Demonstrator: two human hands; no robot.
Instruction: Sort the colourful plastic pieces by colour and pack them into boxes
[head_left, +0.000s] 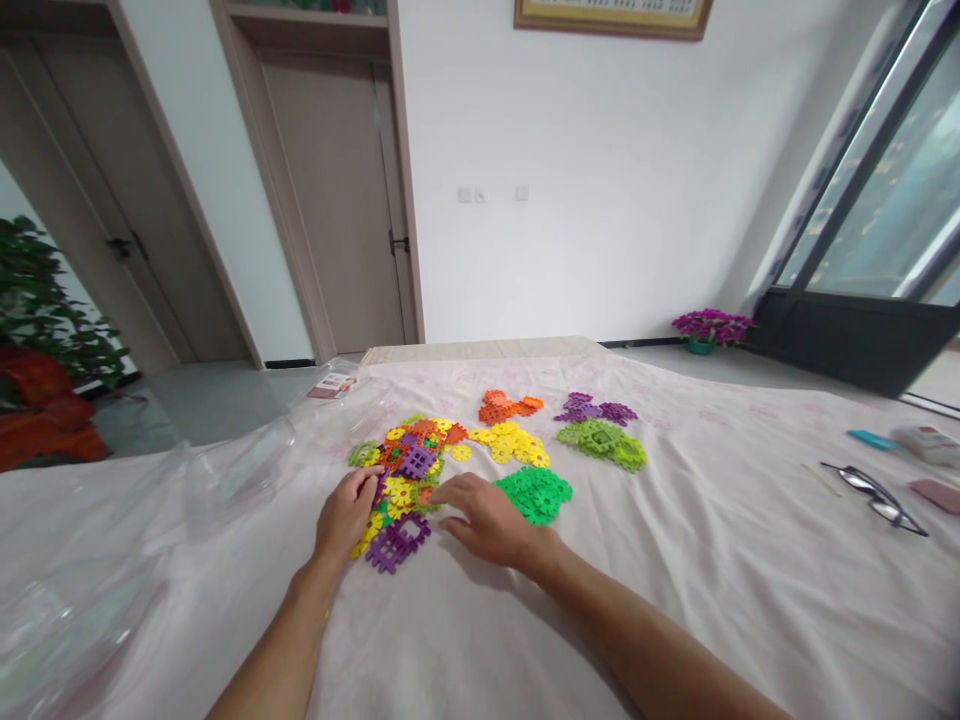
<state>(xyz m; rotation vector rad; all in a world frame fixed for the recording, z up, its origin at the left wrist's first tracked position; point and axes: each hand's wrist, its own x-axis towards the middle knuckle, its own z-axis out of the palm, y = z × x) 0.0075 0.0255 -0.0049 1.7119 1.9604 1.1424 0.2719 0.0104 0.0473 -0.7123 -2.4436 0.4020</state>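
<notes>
Plastic interlocking toy tiles lie on a pale pink cloth (675,560). A mixed heap (409,455) of yellow, orange, purple and green tiles sits in the middle. My left hand (346,515) rests at the heap's near left edge, fingers curled among the tiles. My right hand (487,520) lies flat with fingers spread, its fingertips touching the heap's near right side. A purple grid tile (396,543) lies between my hands. Sorted piles sit beyond: orange (508,406), yellow (511,444), purple (595,409), light green (604,444) and bright green (535,492).
A clear plastic bag (247,470) lies crumpled at the left. Black glasses (874,495), a teal item (870,438) and small boxes (930,445) sit at the right. Doors, a green plant (37,300) and a purple flower pot (709,330) stand beyond.
</notes>
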